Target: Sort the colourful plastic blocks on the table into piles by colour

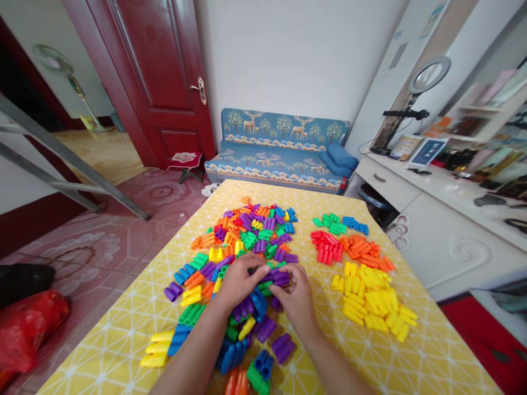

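My right hand [297, 299] pinches a purple plastic toy piece [280, 277] made of joined bullet-shaped tubes. On its other side, my left hand [241, 278] has its thumb and fingers closed at the left end of the same piece. Green pieces show just under and behind it. Around both hands spreads a mixed heap of such pieces [247, 222] in orange, purple, green, blue, yellow and red. Close below the hands lie a purple piece [282, 348] and a yellow piece [247, 327]. My left forearm hides part of the heap.
On the table's [313, 307] right side, pieces lie sorted by colour: a yellow pile [376, 299], orange pile [366, 252], red pile [326, 247], green pile [330, 224] and blue pile [355, 225]. Beyond stand a blue sofa [272, 153] and, at right, a white dresser [453, 230].
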Action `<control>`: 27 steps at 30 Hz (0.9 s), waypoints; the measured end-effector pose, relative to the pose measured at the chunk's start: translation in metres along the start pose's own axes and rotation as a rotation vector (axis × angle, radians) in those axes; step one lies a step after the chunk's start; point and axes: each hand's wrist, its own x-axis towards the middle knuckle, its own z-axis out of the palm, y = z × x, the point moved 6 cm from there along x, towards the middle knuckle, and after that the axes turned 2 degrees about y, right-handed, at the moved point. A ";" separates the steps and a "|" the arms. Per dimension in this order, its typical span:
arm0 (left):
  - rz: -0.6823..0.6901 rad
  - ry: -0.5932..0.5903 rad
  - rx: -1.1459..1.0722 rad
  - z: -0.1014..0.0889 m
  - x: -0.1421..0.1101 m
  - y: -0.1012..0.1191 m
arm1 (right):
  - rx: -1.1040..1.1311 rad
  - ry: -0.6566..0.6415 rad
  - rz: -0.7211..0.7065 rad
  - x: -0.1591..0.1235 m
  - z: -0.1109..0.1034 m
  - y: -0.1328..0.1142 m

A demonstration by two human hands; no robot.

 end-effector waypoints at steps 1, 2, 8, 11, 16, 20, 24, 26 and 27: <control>0.006 -0.009 0.005 0.001 -0.001 0.000 | 0.017 -0.002 0.003 0.000 0.002 0.001; 0.011 -0.014 0.012 0.002 -0.001 -0.001 | 0.035 -0.012 0.006 -0.001 0.005 0.002; 0.021 -0.038 0.040 0.005 -0.002 -0.006 | 0.092 -0.059 0.001 -0.006 0.009 0.000; 0.019 -0.033 0.044 0.004 -0.001 -0.006 | 0.016 -0.040 -0.033 -0.004 0.006 0.001; 0.023 -0.009 0.022 0.003 0.000 -0.005 | -0.202 -0.115 -0.074 0.000 -0.003 0.003; 0.023 -0.020 0.007 0.003 0.000 -0.004 | -0.288 -0.381 -0.060 0.005 -0.006 0.001; 0.014 -0.026 0.024 0.003 0.000 -0.003 | -0.406 -0.514 -0.129 0.012 -0.005 -0.016; 0.008 -0.031 0.032 0.003 0.000 -0.003 | -0.481 -0.536 -0.158 0.016 -0.002 -0.024; 0.003 -0.033 0.036 0.003 0.000 -0.003 | -0.517 -0.559 -0.177 0.020 0.000 -0.027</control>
